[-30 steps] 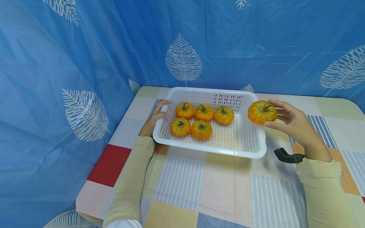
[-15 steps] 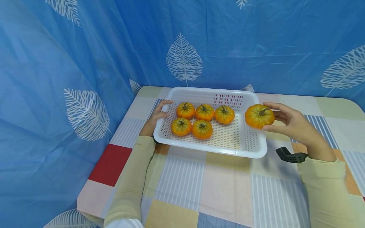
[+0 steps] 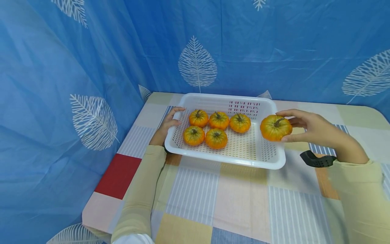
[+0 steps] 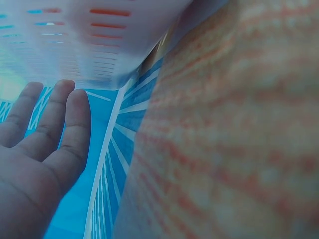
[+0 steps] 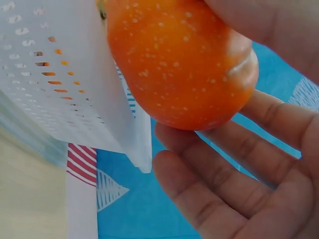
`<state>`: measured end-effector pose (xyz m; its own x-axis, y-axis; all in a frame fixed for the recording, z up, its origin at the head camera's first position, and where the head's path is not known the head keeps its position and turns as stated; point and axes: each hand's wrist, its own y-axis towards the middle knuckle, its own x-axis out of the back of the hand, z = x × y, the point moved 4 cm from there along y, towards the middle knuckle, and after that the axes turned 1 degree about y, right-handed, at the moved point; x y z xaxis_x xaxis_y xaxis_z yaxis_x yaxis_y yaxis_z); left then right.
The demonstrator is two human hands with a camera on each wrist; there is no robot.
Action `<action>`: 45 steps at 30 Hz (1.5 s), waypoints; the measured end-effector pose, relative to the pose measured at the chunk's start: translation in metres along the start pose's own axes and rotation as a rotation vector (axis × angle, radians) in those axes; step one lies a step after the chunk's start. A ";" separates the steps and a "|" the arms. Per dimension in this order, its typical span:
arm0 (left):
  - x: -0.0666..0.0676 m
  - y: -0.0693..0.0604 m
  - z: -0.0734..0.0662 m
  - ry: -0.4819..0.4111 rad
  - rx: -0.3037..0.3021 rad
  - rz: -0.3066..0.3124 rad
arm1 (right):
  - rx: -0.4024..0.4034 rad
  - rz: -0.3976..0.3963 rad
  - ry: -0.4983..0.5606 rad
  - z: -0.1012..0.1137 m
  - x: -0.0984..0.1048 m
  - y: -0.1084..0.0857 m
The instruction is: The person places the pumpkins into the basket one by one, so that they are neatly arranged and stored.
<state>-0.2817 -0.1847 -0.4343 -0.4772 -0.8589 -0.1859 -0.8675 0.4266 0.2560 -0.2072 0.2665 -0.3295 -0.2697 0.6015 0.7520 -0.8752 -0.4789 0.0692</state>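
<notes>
My left hand [image 3: 167,124] holds the left end of a white plastic basket [image 3: 201,156]. Its thumb and a fingertip lie over the rim in the head view; three fingers [image 4: 77,124] reach up by the outer wall in the left wrist view. Two rows of small orange pumpkins sit in the basket's left and middle, among them one pumpkin [image 3: 216,139] in front. Above the basket's right end, my right hand [image 3: 310,127] grips another pumpkin [image 3: 272,128] between thumb and fingers. Its stem tilts toward the upper right. From the right wrist, its smooth orange underside [image 5: 179,69] shows.
A patchwork-patterned cloth [image 3: 240,200] covers the table. Blue curtains [image 3: 146,40] with white leaf prints hang behind and at the left. Black wrist straps, one strap [image 3: 317,159] at the right, are on both wrists.
My right hand has moved slightly left and downward with its pumpkin, further over the basket's right rim. The right forearm has swung outward. Left hand and basket stay in place.
</notes>
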 end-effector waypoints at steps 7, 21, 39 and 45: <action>-0.001 0.000 0.001 0.010 0.023 -0.029 | -0.071 0.141 -0.061 0.011 0.002 0.015; 0.000 -0.002 0.000 0.008 0.030 -0.036 | -0.045 0.347 -0.015 0.028 -0.011 0.045; 0.000 -0.001 0.003 -0.005 0.056 -0.030 | -0.025 0.474 0.054 0.033 -0.039 0.074; 0.001 -0.002 0.003 -0.014 0.059 -0.034 | -0.059 0.506 0.000 0.034 -0.048 0.084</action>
<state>-0.2805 -0.1856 -0.4378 -0.4487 -0.8695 -0.2067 -0.8899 0.4134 0.1927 -0.2543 0.1755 -0.3370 -0.6657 0.3036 0.6817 -0.6561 -0.6733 -0.3410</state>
